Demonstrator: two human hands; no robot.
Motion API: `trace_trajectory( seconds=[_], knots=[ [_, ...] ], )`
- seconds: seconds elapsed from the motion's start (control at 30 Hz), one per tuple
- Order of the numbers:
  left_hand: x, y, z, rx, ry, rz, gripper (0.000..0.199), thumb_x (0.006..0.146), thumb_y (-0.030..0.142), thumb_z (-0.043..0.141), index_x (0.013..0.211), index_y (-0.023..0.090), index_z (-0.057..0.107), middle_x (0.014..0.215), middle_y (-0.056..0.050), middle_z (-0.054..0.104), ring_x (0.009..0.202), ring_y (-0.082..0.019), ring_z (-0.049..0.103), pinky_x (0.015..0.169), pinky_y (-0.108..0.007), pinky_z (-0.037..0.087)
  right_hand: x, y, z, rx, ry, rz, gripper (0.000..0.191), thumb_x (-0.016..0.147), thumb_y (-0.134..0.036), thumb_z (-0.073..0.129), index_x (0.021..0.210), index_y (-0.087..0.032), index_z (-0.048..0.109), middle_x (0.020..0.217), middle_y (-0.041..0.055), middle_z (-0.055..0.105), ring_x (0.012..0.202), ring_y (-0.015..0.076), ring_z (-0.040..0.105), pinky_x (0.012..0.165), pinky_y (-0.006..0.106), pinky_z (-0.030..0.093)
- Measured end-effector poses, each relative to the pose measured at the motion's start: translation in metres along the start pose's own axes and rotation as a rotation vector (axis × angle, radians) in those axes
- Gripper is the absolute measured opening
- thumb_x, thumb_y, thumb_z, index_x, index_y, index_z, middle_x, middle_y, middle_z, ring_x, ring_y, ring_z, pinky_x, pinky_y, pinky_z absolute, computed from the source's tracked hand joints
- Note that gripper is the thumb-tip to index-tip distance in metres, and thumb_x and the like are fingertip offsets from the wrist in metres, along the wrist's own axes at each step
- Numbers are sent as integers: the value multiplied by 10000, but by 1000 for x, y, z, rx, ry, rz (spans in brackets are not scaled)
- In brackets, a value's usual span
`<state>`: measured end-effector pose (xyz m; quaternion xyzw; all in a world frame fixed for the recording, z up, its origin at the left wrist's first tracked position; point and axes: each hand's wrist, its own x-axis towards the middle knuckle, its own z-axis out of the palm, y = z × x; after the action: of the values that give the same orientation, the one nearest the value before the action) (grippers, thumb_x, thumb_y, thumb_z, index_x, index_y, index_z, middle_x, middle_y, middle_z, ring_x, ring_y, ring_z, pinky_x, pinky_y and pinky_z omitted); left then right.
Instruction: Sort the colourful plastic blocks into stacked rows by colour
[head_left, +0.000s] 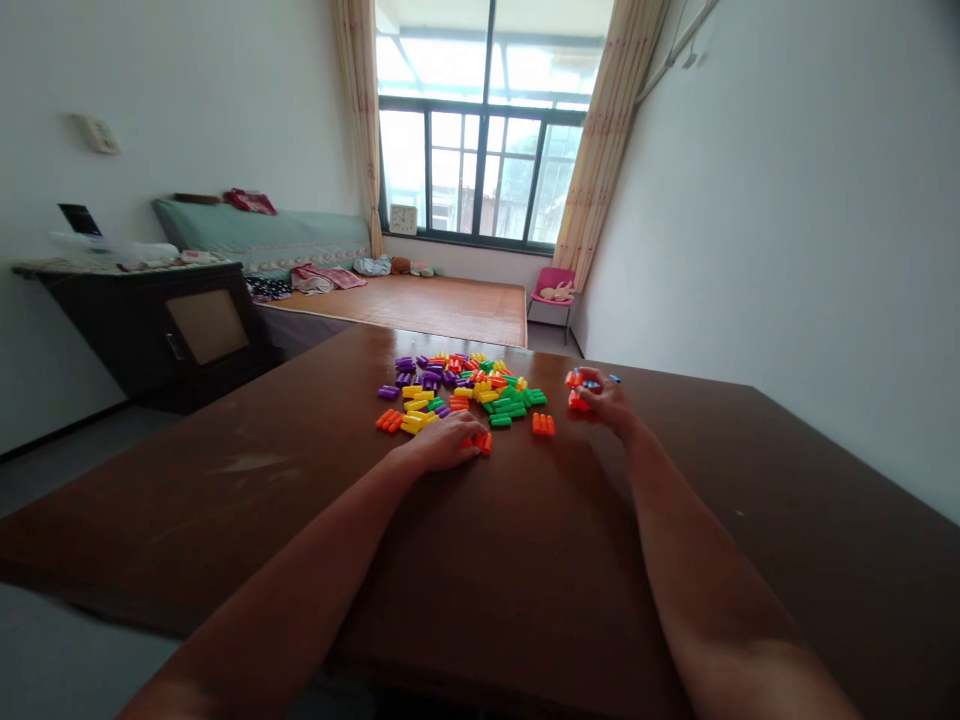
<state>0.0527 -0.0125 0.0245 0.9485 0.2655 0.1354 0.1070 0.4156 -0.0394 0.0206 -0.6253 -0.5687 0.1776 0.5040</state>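
Saw, on the brown table (225, 520), an orange block (389, 420) at eight o'clock from the middle of the multicoloured pile (450, 378). Found the left hand (448, 440) at six o'clock, curled over a second orange block (487, 444); could not tell whether gripping or just touching. Noted green blocks (511, 405) between three and four o'clock, then a third orange block (544, 426) at four. Found the right hand (606, 402) at three, pinching orange and blue pieces (573, 379) narrowly.

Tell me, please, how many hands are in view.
2: the left hand at the near edge of the colourful pile, the right hand at orange pieces right of it.
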Motion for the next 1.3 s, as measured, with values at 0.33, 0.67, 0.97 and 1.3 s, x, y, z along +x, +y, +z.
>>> trace_trajectory(
  seconds=[0.33, 0.67, 0.97, 1.3],
  knots=[
    [0, 1, -2, -7, -1, -10, 320, 854, 351, 573, 1149, 252, 646, 1140, -67, 618, 1054, -221, 575, 904, -305, 454, -10, 102, -70, -402, 548, 350, 465, 593, -260, 633, 1047, -167, 669, 1042, 148, 687, 907, 267, 624, 864, 434, 479],
    [0, 2, -2, 2, -14, -19, 333, 853, 347, 572, 1168, 258, 638, 1154, -62, 625, 1084, -226, 571, 927, -301, 440, -11, 95, -57, -658, 423, 300, 508, 674, -167, 507, 1155, -166, 669, 1000, 140, 701, 928, 284, 614, 838, 422, 473],
    [-2, 0, -4, 103, 89, -131, 303, 857, 293, 522, 1123, 250, 662, 1124, -59, 645, 1060, -232, 574, 897, -327, 458, -6, 14, -5, -587, 356, -142, 378, 831, -174, 382, 1100, -180, 647, 1083, 104, 684, 972, 232, 608, 861, 345, 446],
    [0, -22, -9, 75, 312, -374, 296, 891, 260, 481, 1108, 203, 675, 1150, -80, 658, 1106, -246, 559, 927, -353, 468, -17, -26, 86, -424, -259, -260, 425, 962, -446, 313, 1122, -237, 647, 1178, 76, 671, 1092, 222, 607, 948, 338, 431]
  ],
)
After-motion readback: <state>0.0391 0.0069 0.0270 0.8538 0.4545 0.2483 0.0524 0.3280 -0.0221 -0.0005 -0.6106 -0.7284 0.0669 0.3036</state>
